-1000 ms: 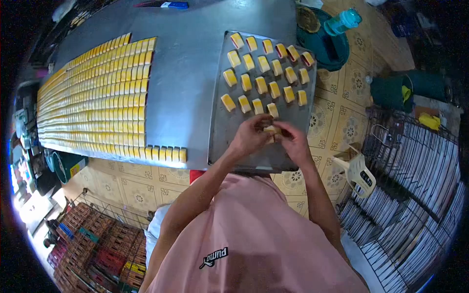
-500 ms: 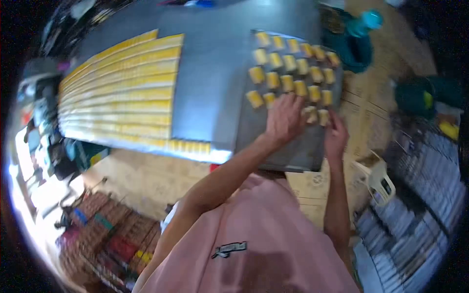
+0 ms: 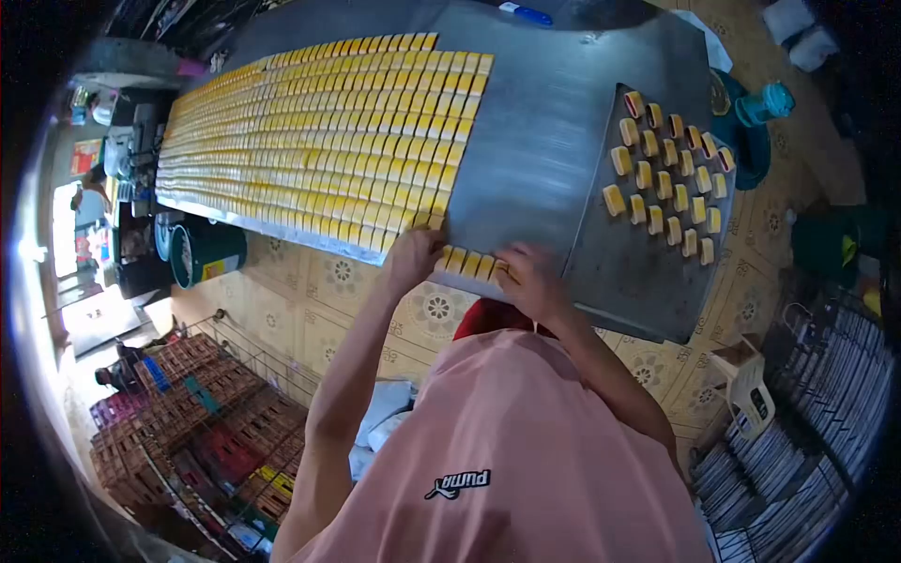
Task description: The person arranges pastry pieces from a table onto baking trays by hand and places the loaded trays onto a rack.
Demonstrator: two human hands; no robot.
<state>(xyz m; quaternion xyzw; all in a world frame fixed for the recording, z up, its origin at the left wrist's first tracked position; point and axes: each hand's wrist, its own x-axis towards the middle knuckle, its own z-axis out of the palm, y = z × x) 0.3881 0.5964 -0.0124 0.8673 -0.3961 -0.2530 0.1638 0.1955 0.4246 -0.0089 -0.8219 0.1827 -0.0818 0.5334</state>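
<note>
Small yellow-topped pastry pieces (image 3: 328, 141) stand in tight rows on the metal table, some distance to my left. A short row of the same pastry pieces (image 3: 466, 263) lies along the front edge between my hands. My left hand (image 3: 411, 258) is closed at the row's left end, its fingertips against the pieces and partly hidden. My right hand (image 3: 533, 281) is closed at the right end, thumb and fingers around the end piece, slightly blurred. To the right, loose pastry pieces (image 3: 663, 183), some showing dark red filling, sit spaced out on a dark baking tray (image 3: 629, 281).
The metal table (image 3: 526, 141) carries a blue object (image 3: 527, 13) at its far edge. Beyond the tray stands a teal bottle (image 3: 765, 103). A white plastic chair (image 3: 746, 389) and wire racks (image 3: 817, 403) are at right; stacked crates (image 3: 206, 413) stand at lower left.
My hands have left the pieces on the tray and come left to the short row at the table's front edge. The view has turned left and become sharper.
</note>
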